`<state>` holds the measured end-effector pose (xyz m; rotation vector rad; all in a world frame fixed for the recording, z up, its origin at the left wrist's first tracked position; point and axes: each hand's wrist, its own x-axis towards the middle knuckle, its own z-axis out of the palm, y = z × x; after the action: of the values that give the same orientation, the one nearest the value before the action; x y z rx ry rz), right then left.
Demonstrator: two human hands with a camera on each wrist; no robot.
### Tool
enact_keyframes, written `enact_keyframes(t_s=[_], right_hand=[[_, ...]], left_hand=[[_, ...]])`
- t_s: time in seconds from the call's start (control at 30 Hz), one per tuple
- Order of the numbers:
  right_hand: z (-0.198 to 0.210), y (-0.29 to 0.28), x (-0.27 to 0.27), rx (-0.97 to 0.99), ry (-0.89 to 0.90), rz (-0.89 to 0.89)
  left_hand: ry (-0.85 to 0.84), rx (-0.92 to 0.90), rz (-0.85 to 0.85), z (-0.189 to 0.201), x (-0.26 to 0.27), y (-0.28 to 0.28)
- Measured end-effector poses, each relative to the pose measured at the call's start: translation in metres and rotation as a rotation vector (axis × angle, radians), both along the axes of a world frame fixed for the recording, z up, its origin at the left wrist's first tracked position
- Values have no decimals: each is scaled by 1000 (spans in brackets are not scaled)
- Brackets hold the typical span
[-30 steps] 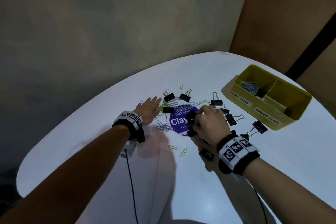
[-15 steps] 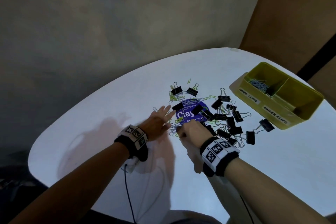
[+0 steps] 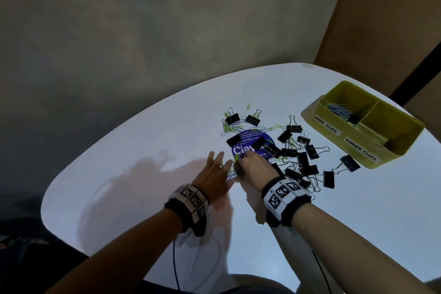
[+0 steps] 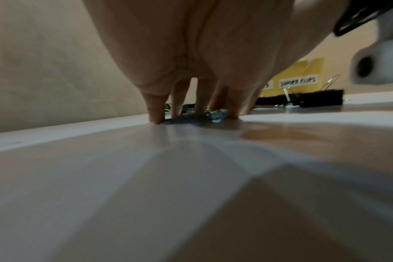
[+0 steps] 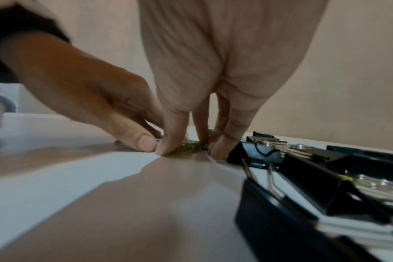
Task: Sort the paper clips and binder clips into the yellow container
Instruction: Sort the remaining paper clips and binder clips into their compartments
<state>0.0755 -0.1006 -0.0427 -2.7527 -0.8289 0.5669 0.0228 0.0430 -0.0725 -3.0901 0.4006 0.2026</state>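
Paper clips (image 3: 232, 127) litter the desk (image 3: 143, 150); right hand (image 3: 254, 169) pinches some with curled fingertips, left hand (image 3: 212, 175) presses others with straight fingers.

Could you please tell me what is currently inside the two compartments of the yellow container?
In the yellow container, the compartment labelled paper clips holds a heap of silvery paper clips. The binder clips compartment looks empty, though its near wall hides part of the floor.

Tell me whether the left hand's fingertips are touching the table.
Touching. The left wrist view shows the left hand's fingertips pressed onto the white table, no gap.
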Motion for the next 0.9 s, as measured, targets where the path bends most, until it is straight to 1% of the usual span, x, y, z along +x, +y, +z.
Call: enact_keyframes(t_s=[0.03, 0.07, 0.13, 0.2, 0.3, 0.37, 0.43, 0.53, 0.67, 0.8, 0.9], right_hand=[[2, 1, 1, -5, -5, 0], [4, 1, 3, -13, -14, 6], [6, 1, 5, -39, -31, 29], [6, -1, 6, -75, -39, 60], [8, -4, 5, -113, -49, 115], [9, -5, 3, -127, -75, 159], [10, -6, 2, -135, -96, 192], [9, -9, 2, -133, -108, 211], [8, -11, 3, -126, -90, 208], [12, -15, 0, -76, -84, 186], [13, -18, 0, -70, -66, 136]], left_hand=[[-51, 26, -15, -3, -2, -4], [-107, 11, -24, -5, -3, -7], [-152, -39, -1, -8, -1, -9], [-89, -81, 16, -3, 4, -10], [-24, -101, -37, 9, 9, -7], [23, -153, 9, 19, 12, -2], [79, -209, 3, 22, 14, 7], [171, -186, -57, 29, 14, 13], [168, -202, -71, 30, 16, 13], [138, -141, -82, 31, 14, 11], [159, -102, -76, 35, 14, 9]])
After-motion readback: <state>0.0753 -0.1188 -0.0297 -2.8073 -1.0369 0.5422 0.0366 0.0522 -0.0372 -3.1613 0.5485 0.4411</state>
